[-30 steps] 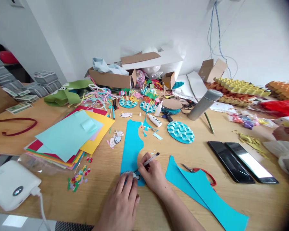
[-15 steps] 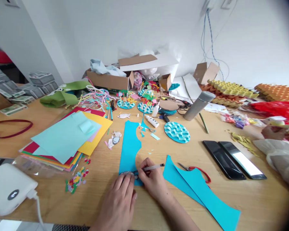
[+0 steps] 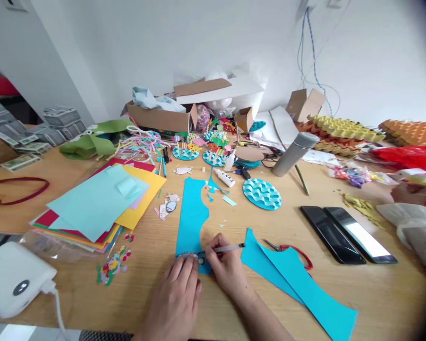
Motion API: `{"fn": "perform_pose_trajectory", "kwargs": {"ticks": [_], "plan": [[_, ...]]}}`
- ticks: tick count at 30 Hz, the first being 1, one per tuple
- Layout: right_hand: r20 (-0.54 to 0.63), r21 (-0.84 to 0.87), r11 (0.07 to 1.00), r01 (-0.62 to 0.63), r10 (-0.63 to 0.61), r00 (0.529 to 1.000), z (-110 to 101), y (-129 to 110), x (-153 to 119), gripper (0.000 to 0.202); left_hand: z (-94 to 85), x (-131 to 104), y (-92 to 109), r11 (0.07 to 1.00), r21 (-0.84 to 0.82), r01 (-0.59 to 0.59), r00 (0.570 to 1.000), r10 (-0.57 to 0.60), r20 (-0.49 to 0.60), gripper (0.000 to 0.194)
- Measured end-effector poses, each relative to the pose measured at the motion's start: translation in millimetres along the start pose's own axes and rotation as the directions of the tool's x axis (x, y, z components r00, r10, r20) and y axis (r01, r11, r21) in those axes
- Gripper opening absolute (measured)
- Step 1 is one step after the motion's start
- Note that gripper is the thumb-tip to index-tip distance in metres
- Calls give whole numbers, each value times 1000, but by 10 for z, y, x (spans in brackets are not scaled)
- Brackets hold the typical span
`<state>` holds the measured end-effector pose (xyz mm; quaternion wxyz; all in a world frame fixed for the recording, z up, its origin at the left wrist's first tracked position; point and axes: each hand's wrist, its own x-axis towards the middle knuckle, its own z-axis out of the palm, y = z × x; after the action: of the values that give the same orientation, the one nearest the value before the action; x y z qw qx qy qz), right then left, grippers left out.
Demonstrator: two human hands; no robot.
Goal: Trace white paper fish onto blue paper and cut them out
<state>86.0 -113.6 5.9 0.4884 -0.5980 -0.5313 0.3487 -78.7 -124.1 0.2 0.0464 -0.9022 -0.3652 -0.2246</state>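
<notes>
My left hand (image 3: 179,289) lies flat on the lower end of a blue sheet of paper (image 3: 191,213), its fingertips pressing down a small pale paper cutout (image 3: 187,256), mostly covered by the fingers. In my right hand (image 3: 227,270) is a pen (image 3: 229,247), tilted to the right, with its tip at the cutout's right edge. Two curved blue paper pieces (image 3: 298,284) overlap to the right of my right hand, partly covering red-handled scissors (image 3: 298,252). Fish-shaped paper cutouts (image 3: 171,206) rest left of the blue sheet.
Coloured paper (image 3: 92,203) is stacked at left, near paper dots (image 3: 115,263) and a white device (image 3: 17,279). A glue bottle (image 3: 225,178), wavy blue disc (image 3: 261,194), grey flask (image 3: 294,154) and two phones (image 3: 332,234) stand or lie beyond. Another person's sleeve (image 3: 412,222) shows at right.
My right hand and the pen have shifted slightly right along the cutout's edge. My left hand stays put. At far right, the other person's hand has moved.
</notes>
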Motion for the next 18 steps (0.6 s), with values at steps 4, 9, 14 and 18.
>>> {"fn": "perform_pose_trajectory", "kwargs": {"ticks": [4, 9, 14, 18], "plan": [[-15, -13, 1000, 16, -17, 1000, -1, 6, 0, 16, 15, -11, 6, 1000, 3, -10, 1000, 10, 8, 35], [-36, -19, 999, 33, -33, 999, -4, 16, -6, 17, 18, -16, 0, 1000, 0, 0, 1000, 0, 13, 35], [-44, -35, 998, 47, -49, 998, -2, 23, -8, 17, 2, -4, -2, 1000, -7, 4, 1000, -4, 19, 34], [-41, -54, 996, 65, -67, 997, -6, 24, -22, 17, 6, 0, 8, 1000, -18, 9, 1000, -9, 4, 34]]}}
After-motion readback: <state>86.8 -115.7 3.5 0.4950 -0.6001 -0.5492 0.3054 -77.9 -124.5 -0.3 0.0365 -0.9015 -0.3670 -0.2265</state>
